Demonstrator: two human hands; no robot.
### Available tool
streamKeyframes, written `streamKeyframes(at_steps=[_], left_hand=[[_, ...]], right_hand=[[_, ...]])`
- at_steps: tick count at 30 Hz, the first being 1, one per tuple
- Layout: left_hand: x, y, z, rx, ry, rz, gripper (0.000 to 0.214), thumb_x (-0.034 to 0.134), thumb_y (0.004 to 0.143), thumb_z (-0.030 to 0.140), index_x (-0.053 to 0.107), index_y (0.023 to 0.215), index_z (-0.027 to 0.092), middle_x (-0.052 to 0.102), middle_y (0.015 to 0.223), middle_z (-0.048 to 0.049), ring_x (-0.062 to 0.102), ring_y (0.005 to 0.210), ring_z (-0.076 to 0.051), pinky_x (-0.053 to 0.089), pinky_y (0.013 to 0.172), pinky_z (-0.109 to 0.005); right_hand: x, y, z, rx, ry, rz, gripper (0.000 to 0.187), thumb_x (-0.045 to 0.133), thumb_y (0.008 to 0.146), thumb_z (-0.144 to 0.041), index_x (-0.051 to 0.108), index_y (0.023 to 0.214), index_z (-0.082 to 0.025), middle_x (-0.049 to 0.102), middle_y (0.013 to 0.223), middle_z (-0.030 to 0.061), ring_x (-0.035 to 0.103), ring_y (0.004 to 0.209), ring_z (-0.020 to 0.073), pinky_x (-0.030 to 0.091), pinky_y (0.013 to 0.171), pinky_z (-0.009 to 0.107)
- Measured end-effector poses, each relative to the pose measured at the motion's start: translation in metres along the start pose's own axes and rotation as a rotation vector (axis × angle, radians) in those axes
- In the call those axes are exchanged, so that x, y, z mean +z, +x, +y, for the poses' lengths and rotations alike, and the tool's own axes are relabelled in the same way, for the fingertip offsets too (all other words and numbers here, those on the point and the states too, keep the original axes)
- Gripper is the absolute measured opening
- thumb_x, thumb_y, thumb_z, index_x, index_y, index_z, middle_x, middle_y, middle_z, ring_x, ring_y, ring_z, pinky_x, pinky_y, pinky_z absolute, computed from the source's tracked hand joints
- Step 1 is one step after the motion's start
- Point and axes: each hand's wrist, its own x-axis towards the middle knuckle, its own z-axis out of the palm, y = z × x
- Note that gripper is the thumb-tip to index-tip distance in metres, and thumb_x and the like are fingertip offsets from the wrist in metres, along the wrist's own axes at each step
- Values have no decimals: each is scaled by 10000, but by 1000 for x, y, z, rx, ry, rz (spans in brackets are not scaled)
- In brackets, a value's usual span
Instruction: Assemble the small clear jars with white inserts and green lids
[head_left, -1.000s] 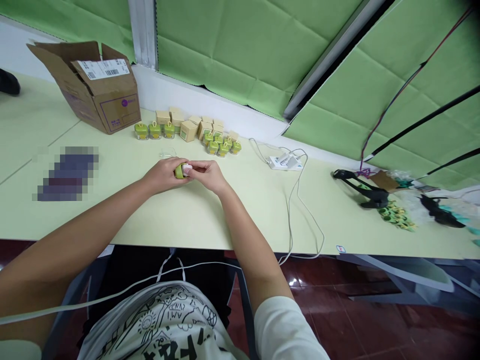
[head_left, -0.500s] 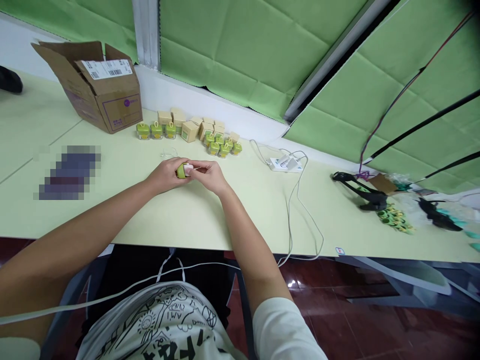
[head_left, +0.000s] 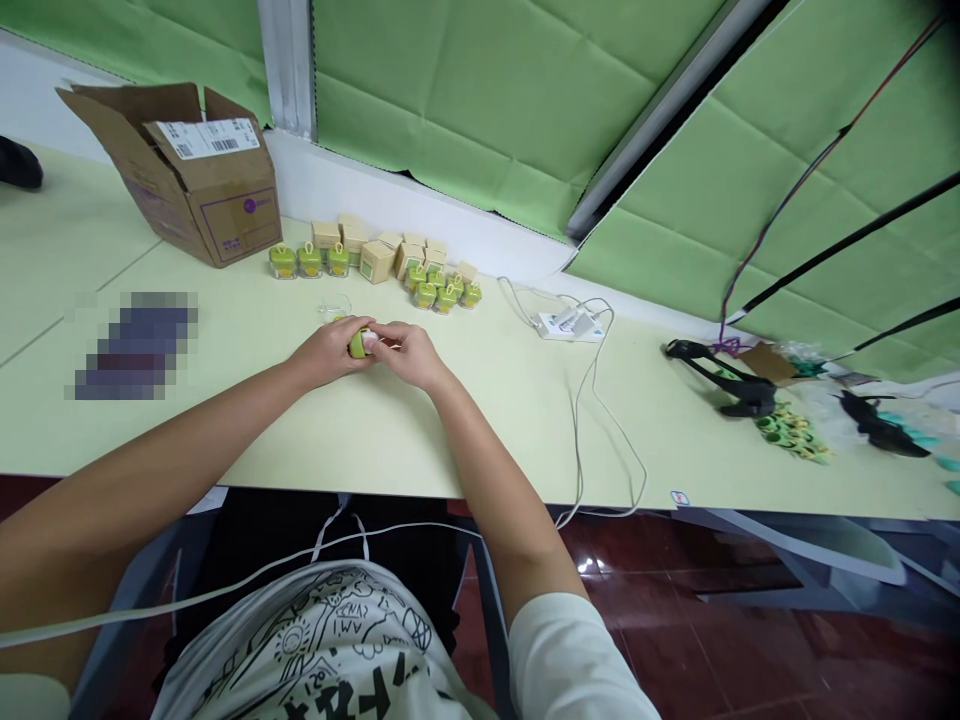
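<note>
My left hand (head_left: pixel 324 352) is closed around a small green cap-like piece (head_left: pixel 355 346), its side turned toward my right hand. Fingers and thumb of my right hand (head_left: pixel 414 355) pinch a small whitish piece (head_left: pixel 370 341) against the green piece. My fingers cover much of both, so how they fit together cannot be made out. Just behind my left hand lies a clear, see-through part (head_left: pixel 334 306). Farther back stand several small green-lidded jars with loops on top, three in a row (head_left: pixel 309 262) and a cluster (head_left: pixel 442 290) to their right.
Small tan boxes (head_left: pixel 377 260) stand by the jars. At the back left is an open cardboard box (head_left: pixel 225 215); a blurred dark patch (head_left: pixel 139 345) lies in front. A white power strip (head_left: pixel 568 325) with cables, a black strap-like object (head_left: pixel 724 383) and green pieces (head_left: pixel 791 433) lie rightward.
Both hands stay together at nearly the same spot. My right fingers have shifted slightly against the whitish piece, which shows a little less. The view has moved slightly.
</note>
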Motion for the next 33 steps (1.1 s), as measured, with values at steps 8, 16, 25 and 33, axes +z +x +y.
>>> streamKeyframes(at_steps=[8,16,25,33], left_hand=[[0,1,-1,-64,1,-34,602,671,856,505,643,1351,164,747,1296,-162,708,1190,-341,560,1062,-489],[-2,1,1,-103,-16,-73,667,649,856,544,622,1390,145,726,1345,-174,693,1224,-350,556,1076,-490],[-2,3,1,-122,-20,-62,700,664,833,539,616,1410,146,711,1402,-179,681,1259,-351,537,1117,-498],[-6,4,9,-83,-24,-106,580,665,839,481,658,1340,187,757,1285,-125,703,1158,-316,549,1033,-441]], right_hand=[[2,-2,-8,-67,-178,-51,244,635,1025,-290,818,1154,-195,738,1061,79,704,936,183,552,948,314],[2,-5,-17,-120,-297,-90,243,550,1057,-255,763,1109,-150,679,1042,93,646,947,193,510,929,307],[6,-3,-16,-102,-301,-52,263,539,1065,-277,760,1147,-161,691,1038,89,651,951,197,503,925,309],[-1,-2,-13,28,-45,-49,213,706,965,-310,767,1139,-204,777,1020,37,711,910,170,546,888,302]])
